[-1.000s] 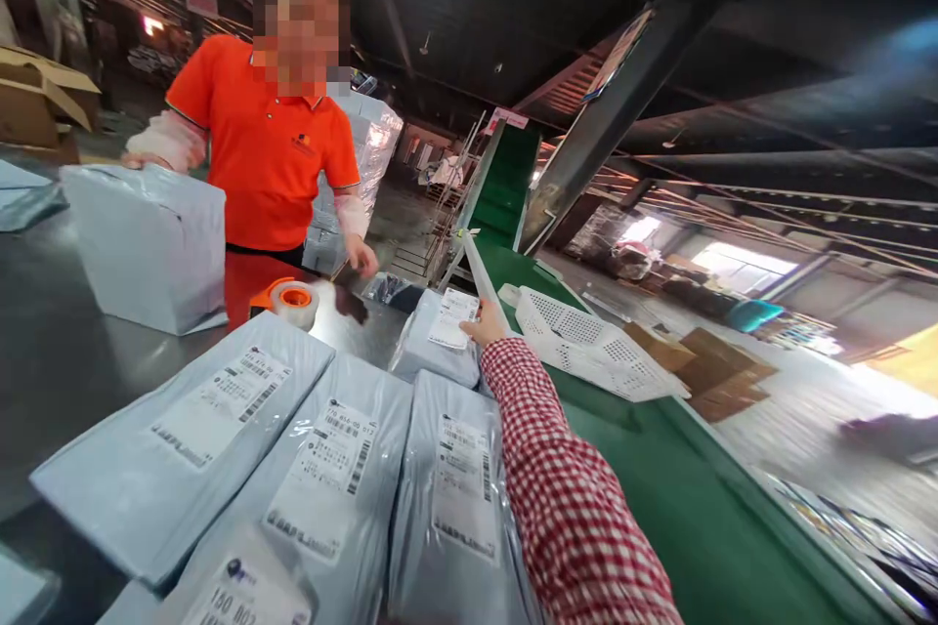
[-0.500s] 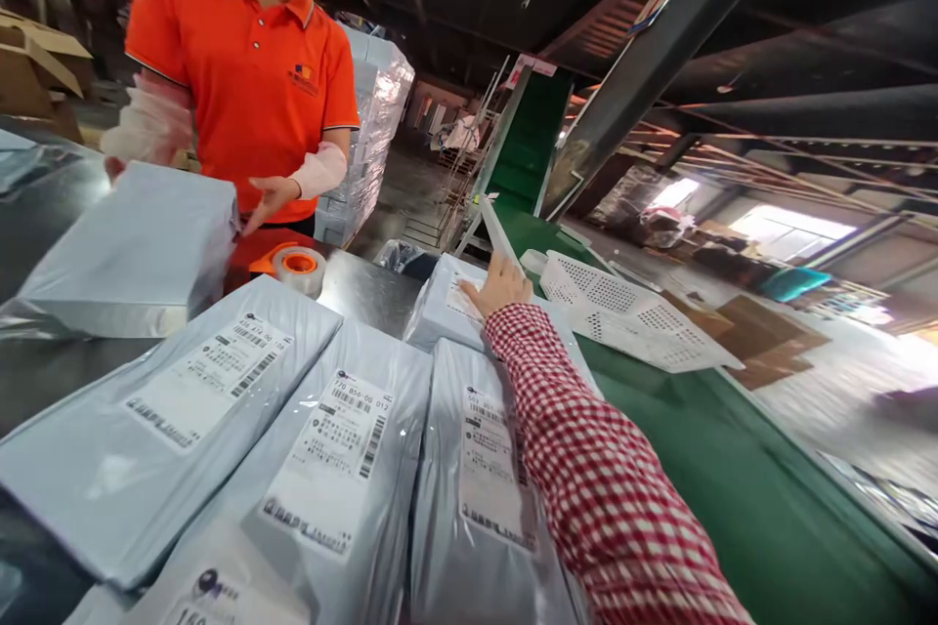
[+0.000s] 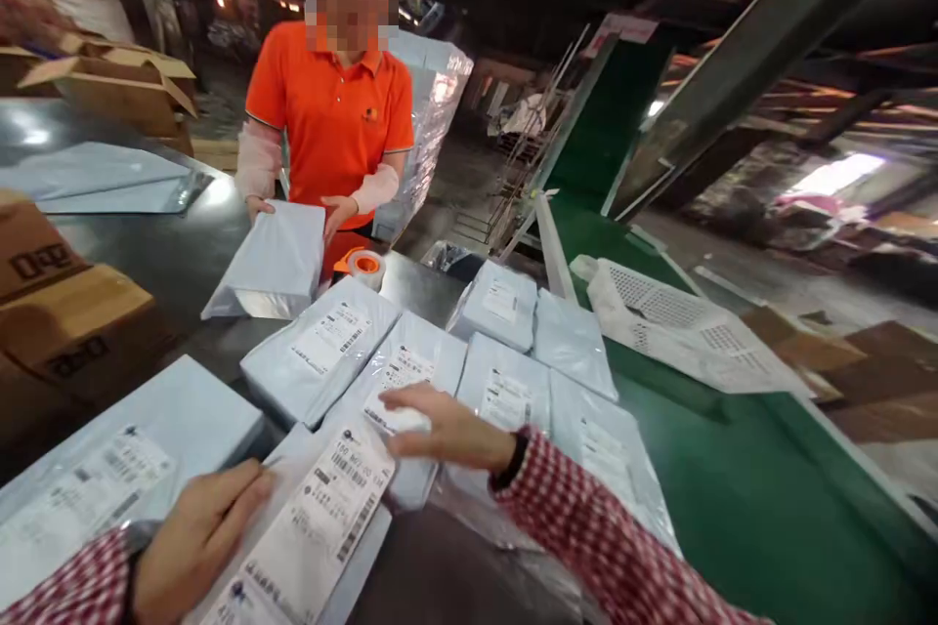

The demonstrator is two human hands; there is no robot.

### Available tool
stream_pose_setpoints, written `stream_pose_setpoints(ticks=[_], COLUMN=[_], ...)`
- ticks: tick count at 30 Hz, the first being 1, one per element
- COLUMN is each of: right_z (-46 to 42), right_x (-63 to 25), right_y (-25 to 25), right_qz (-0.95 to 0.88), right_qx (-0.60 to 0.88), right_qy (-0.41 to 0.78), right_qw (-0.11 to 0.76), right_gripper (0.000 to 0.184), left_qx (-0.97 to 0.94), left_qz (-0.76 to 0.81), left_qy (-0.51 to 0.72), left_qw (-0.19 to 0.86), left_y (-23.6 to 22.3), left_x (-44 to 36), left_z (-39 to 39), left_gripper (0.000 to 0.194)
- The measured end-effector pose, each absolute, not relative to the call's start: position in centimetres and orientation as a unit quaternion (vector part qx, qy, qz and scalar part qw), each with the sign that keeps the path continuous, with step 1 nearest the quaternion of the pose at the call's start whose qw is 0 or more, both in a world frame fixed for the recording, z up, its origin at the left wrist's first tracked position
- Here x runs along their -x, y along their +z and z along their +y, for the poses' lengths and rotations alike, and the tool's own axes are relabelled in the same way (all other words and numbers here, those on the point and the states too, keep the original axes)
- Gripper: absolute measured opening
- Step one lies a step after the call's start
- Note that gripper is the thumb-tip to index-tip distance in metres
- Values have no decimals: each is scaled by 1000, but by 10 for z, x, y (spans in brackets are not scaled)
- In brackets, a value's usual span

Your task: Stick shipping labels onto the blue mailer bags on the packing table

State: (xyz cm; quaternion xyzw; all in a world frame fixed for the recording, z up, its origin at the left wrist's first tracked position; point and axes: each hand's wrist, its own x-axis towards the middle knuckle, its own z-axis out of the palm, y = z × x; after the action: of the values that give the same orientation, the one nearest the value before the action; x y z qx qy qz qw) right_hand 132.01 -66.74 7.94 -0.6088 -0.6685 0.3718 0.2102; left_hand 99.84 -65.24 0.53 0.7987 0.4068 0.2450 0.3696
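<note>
Far left, a cardboard carton (image 3: 59, 312) on the steel counter (image 3: 147, 244). Next, the left hand (image 3: 194, 537), open and flat, fingertips against a pale blue plastic mailer (image 3: 308, 518), glossy, with a white barcode label, lying askew over other parcels. Just right, the right hand (image 3: 447, 430), open, palm down, above labelled mailers (image 3: 505, 400), contact unclear. Beyond, a co-worker's hands (image 3: 293, 210) on a plain mailer (image 3: 275, 259), near a tape roll (image 3: 364, 267). Far right, a white perforated crate (image 3: 681, 332) on a green conveyor belt (image 3: 733, 488).
</note>
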Motion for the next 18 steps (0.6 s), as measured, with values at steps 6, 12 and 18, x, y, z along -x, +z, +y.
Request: stream_pose_setpoints(ticks=[6,12,18], right_z=[-725,-743,-755], right_x=[-1255,-1241,-1231], right_y=[69,121,134], right_qz=[-513,-509,-424], right_qx=[620,548,595], right_qy=[481,523,470], right_qw=[346,409,496], right_gripper=[33,27,27], left_qx=[-813,-808,-823], left_qz=[391,377,268], left_qy=[176,186,145], left_qw=[393,412,479], left_y=[47,128,147], left_x=[-998,-1004,-1046], left_z=[-641,-649,-648], left_gripper=[56,95,41])
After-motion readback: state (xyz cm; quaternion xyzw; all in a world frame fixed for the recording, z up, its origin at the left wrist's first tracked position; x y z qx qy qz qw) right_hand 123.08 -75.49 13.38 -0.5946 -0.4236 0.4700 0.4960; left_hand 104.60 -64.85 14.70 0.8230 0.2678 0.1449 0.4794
